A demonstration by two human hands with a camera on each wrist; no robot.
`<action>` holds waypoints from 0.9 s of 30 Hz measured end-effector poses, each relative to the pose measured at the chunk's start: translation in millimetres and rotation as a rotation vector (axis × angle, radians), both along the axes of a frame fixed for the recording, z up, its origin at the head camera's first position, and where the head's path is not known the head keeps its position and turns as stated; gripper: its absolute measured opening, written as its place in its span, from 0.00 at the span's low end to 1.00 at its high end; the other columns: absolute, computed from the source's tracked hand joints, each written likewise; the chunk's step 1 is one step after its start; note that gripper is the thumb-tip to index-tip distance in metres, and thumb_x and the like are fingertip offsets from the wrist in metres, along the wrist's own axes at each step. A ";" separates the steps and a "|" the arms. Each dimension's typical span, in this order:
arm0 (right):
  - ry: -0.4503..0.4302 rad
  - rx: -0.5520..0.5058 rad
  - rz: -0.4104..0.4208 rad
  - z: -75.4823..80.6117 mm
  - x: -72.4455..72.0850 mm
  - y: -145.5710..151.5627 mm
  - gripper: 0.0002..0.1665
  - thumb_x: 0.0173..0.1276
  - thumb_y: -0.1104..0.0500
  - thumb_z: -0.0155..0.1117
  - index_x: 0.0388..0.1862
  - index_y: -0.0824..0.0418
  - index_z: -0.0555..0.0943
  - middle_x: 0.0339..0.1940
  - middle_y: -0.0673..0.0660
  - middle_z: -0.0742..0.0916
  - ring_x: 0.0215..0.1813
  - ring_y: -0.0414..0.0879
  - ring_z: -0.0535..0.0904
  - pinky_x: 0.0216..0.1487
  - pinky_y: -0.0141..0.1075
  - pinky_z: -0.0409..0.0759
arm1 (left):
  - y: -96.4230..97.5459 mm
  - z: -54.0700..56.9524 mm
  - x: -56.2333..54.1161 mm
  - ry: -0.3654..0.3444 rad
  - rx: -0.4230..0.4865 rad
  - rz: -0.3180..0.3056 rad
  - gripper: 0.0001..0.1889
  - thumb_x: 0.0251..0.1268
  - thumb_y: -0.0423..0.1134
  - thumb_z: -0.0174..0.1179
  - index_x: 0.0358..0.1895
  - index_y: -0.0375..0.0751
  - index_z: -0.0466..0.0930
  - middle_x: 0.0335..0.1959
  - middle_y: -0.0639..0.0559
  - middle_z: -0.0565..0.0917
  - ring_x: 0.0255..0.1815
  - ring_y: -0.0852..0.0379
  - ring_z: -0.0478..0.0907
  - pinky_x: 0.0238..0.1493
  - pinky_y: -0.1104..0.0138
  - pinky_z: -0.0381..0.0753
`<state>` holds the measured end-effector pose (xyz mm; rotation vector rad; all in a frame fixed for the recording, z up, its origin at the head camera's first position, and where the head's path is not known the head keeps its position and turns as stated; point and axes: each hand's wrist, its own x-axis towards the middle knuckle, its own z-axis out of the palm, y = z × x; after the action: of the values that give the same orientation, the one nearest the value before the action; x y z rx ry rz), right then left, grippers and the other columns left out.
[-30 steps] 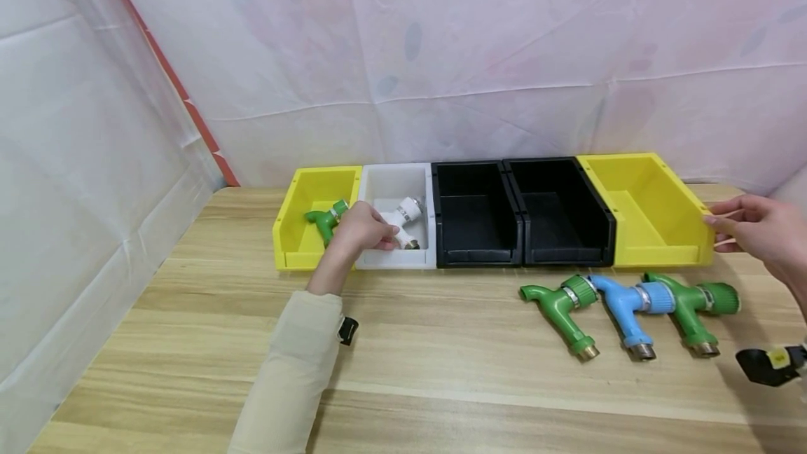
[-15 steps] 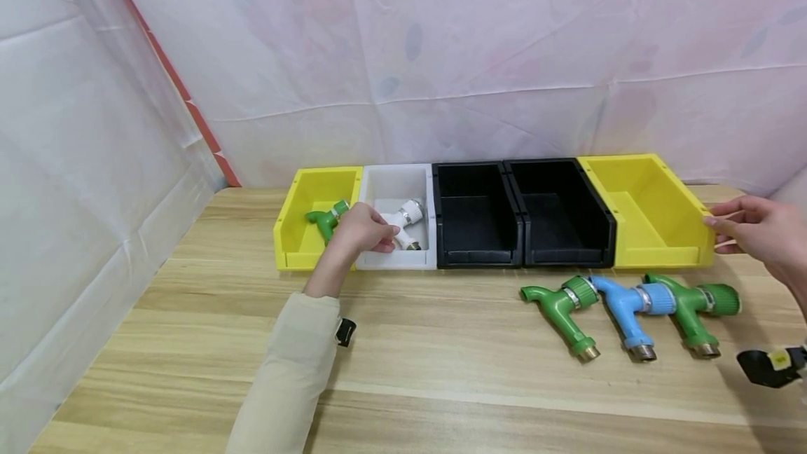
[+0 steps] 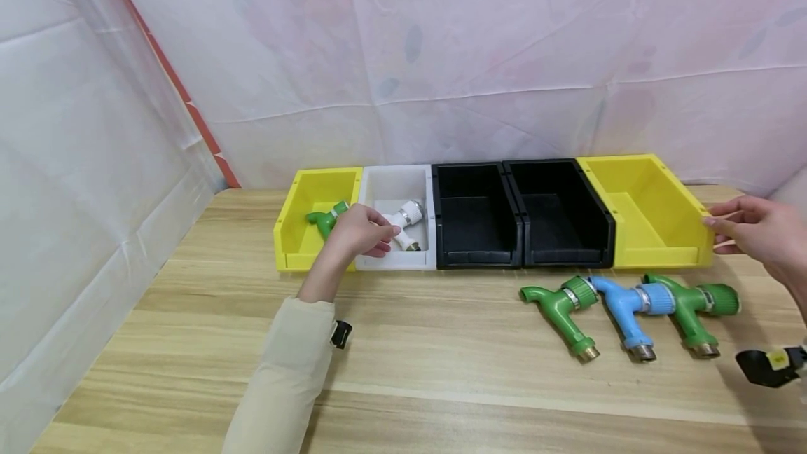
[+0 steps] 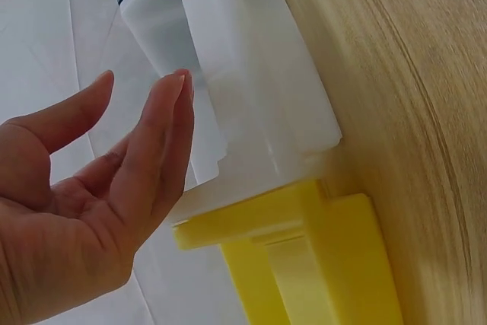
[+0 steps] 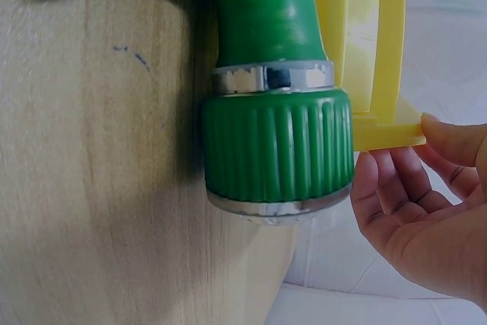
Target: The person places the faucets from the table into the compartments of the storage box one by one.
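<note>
My left hand (image 3: pixel 361 231) hovers over the front of the white bin (image 3: pixel 396 260), its thumb apart from the fingers and nothing between them in the left wrist view. Inside that bin lies a white tap (image 3: pixel 408 214). Beside it, a green tap (image 3: pixel 324 221) lies in the left yellow bin (image 3: pixel 286 233), partly hidden by my left hand. At the far right, my right hand (image 3: pixel 753 230) touches the outer side of the right yellow bin (image 3: pixel 656 256). Its thumb tip rests at the rim and the loosely bent fingers lie against the outer wall.
Two black bins (image 3: pixel 479 258) stand between the white and right yellow bins. In front of the row, a green tap (image 3: pixel 561 310), a blue tap (image 3: pixel 628 310) and another green tap (image 3: pixel 692 310) lie on the wooden table (image 3: pixel 441 370). Pale cloth (image 3: pixel 473 40) hangs behind.
My left forearm has shifted slightly left and the left hand's fingers have loosened a little. My right hand, the bins and the taps have stayed in place.
</note>
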<state>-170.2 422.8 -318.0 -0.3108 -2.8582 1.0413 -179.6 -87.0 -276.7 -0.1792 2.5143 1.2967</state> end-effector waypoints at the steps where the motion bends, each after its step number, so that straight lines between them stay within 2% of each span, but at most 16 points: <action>1: -0.002 -0.001 0.000 -0.1 -0.1 0.3 0.20 0.73 0.61 0.43 0.49 0.81 0.63 0.28 0.60 0.76 0.21 0.35 0.73 0.23 0.34 0.79 | -0.1 0.2 0.5 0.003 -0.004 -0.005 0.12 0.58 0.38 0.63 0.40 0.32 0.78 0.32 0.41 0.81 0.29 0.52 0.81 0.28 0.68 0.81; 8: 0.005 -0.004 0.006 -2.8 -0.3 1.9 0.20 0.73 0.61 0.43 0.50 0.81 0.63 0.30 0.65 0.76 0.20 0.35 0.73 0.23 0.35 0.80 | -5.4 0.3 3.6 0.029 -0.038 -0.050 0.12 0.58 0.40 0.63 0.39 0.34 0.79 0.31 0.44 0.81 0.31 0.53 0.80 0.32 0.67 0.81; 9: 0.009 -0.017 -0.018 -3.0 -0.6 1.4 0.19 0.73 0.60 0.44 0.48 0.79 0.66 0.29 0.64 0.76 0.20 0.36 0.73 0.22 0.35 0.79 | -6.5 0.4 4.2 0.031 -0.043 -0.055 0.13 0.58 0.41 0.63 0.39 0.34 0.79 0.31 0.44 0.81 0.31 0.53 0.80 0.32 0.67 0.81; 12: 0.012 -0.023 -0.017 -2.6 -0.5 1.4 0.18 0.73 0.61 0.44 0.47 0.79 0.66 0.31 0.67 0.76 0.20 0.36 0.73 0.22 0.35 0.79 | -10.5 1.3 6.2 0.032 -0.056 -0.064 0.12 0.58 0.42 0.63 0.38 0.35 0.79 0.31 0.44 0.80 0.31 0.52 0.79 0.34 0.66 0.81; 20: -0.001 0.006 -0.004 2.0 2.6 -4.3 0.19 0.73 0.62 0.43 0.49 0.81 0.63 0.29 0.64 0.76 0.21 0.38 0.73 0.24 0.36 0.80 | -22.5 2.8 10.0 0.045 -0.065 -0.108 0.11 0.56 0.40 0.64 0.37 0.36 0.79 0.31 0.45 0.80 0.32 0.51 0.78 0.36 0.65 0.80; 25: -0.002 -0.012 -0.003 -5.9 -2.7 7.0 0.20 0.73 0.61 0.43 0.50 0.80 0.63 0.32 0.67 0.75 0.21 0.38 0.73 0.23 0.37 0.80 | -30.6 1.8 12.0 0.046 -0.044 -0.120 0.10 0.57 0.38 0.63 0.39 0.35 0.79 0.33 0.45 0.79 0.34 0.51 0.77 0.39 0.64 0.80; 27: 0.013 -0.014 -0.028 -11.0 -6.0 12.7 0.18 0.73 0.57 0.44 0.46 0.74 0.68 0.30 0.62 0.77 0.21 0.38 0.74 0.23 0.39 0.80 | -34.3 1.0 12.5 0.042 -0.024 -0.122 0.10 0.58 0.37 0.63 0.39 0.34 0.79 0.34 0.44 0.79 0.35 0.50 0.78 0.40 0.63 0.80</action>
<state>-176.1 435.5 -328.9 -0.3430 -2.8281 1.0546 -167.1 -121.2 -275.7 -0.0038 2.5332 1.2345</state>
